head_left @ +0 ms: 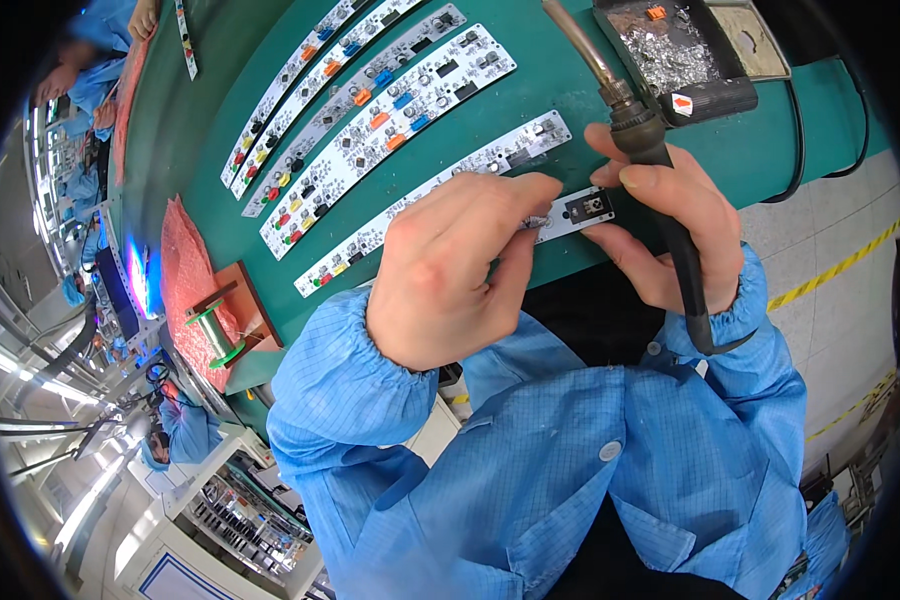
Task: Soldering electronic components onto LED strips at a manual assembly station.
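Observation:
My left hand point(460, 265) is closed in a pinch over a narrow white circuit board point(560, 218), and a small metallic part point(533, 222) shows at its fingertips. What exactly that part is cannot be made out. My right hand point(685, 225) is wrapped around a soldering iron point(642, 130), its metal tip up toward the far side and its black cable running down past the wrist. Thumb and fingertips of the same hand also touch the board's right end, beside a black component point(587, 207). The rest of this board is hidden under my left hand.
Several long white circuit boards point(390, 140) lie side by side on the green mat point(530, 95). A black tray point(685, 100) with solder scraps stands at the far right. On the left are a solder wire spool point(213, 335) and pink bubble wrap point(183, 270). Other people sit farther left.

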`<act>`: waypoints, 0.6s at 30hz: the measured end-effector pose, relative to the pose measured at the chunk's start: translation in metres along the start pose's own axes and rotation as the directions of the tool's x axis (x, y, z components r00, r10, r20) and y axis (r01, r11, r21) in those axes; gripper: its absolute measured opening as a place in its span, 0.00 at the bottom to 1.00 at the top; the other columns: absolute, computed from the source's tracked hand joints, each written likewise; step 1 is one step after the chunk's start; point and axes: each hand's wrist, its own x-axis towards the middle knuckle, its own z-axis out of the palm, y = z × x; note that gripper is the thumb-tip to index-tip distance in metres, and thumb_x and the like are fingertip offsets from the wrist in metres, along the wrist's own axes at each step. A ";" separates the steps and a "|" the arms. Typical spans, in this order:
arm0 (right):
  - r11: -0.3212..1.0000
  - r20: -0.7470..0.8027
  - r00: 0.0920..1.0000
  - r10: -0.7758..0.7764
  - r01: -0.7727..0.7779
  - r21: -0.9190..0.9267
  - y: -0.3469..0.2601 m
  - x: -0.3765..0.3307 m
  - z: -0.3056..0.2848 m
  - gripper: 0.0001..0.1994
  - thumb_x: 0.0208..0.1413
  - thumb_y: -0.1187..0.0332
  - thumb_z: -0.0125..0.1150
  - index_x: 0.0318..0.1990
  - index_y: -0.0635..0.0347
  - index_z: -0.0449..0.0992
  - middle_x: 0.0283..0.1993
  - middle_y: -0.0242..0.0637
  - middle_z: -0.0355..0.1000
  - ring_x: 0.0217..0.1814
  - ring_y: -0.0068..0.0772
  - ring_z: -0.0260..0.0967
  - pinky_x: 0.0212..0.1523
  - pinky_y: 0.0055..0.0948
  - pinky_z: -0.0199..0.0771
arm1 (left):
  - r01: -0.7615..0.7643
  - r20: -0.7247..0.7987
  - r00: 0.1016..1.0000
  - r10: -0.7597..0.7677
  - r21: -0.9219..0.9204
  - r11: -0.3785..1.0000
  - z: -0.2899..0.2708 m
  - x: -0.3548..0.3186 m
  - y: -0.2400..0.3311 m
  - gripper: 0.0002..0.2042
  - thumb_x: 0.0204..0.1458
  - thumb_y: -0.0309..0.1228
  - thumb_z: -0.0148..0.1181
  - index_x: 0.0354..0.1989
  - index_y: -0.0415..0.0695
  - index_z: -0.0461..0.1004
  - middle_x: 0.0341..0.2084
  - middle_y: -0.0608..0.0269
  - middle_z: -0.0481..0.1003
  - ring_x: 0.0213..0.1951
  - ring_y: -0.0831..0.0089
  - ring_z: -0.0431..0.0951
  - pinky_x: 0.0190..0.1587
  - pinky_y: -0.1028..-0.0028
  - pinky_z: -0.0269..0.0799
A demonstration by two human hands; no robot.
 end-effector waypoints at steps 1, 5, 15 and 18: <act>1.000 -0.004 1.000 0.006 -0.006 0.003 0.000 0.000 0.000 0.33 0.43 0.80 0.75 0.58 0.60 0.66 0.58 0.65 0.69 0.51 0.45 0.77 0.49 0.37 0.80 | -0.003 0.000 1.000 0.003 0.008 1.000 0.000 0.000 0.001 0.18 0.40 0.11 0.61 0.43 0.36 0.78 0.31 0.54 0.80 0.35 0.64 0.82 0.41 0.73 0.76; 1.000 -0.009 1.000 -0.002 0.002 0.007 0.000 0.000 0.001 0.33 0.43 0.80 0.75 0.58 0.60 0.66 0.58 0.65 0.69 0.51 0.46 0.77 0.49 0.37 0.80 | 0.006 0.011 1.000 -0.006 0.019 1.000 -0.002 0.000 0.002 0.19 0.40 0.11 0.60 0.43 0.36 0.77 0.31 0.54 0.80 0.35 0.64 0.82 0.41 0.72 0.76; 1.000 -0.007 1.000 -0.004 0.004 0.007 0.000 0.000 0.001 0.34 0.42 0.81 0.75 0.58 0.60 0.66 0.58 0.65 0.69 0.51 0.46 0.77 0.49 0.37 0.80 | 0.028 0.018 0.999 -0.029 0.048 0.998 -0.001 0.000 0.004 0.17 0.40 0.12 0.61 0.42 0.35 0.77 0.31 0.53 0.79 0.35 0.64 0.82 0.40 0.72 0.77; 1.000 -0.005 1.000 -0.006 0.007 0.007 0.001 0.000 0.001 0.34 0.42 0.81 0.75 0.58 0.60 0.66 0.58 0.65 0.69 0.51 0.46 0.77 0.49 0.38 0.80 | 0.010 0.005 1.000 -0.010 0.068 0.998 0.000 0.001 0.004 0.17 0.40 0.12 0.61 0.41 0.35 0.77 0.31 0.54 0.80 0.35 0.64 0.82 0.39 0.72 0.77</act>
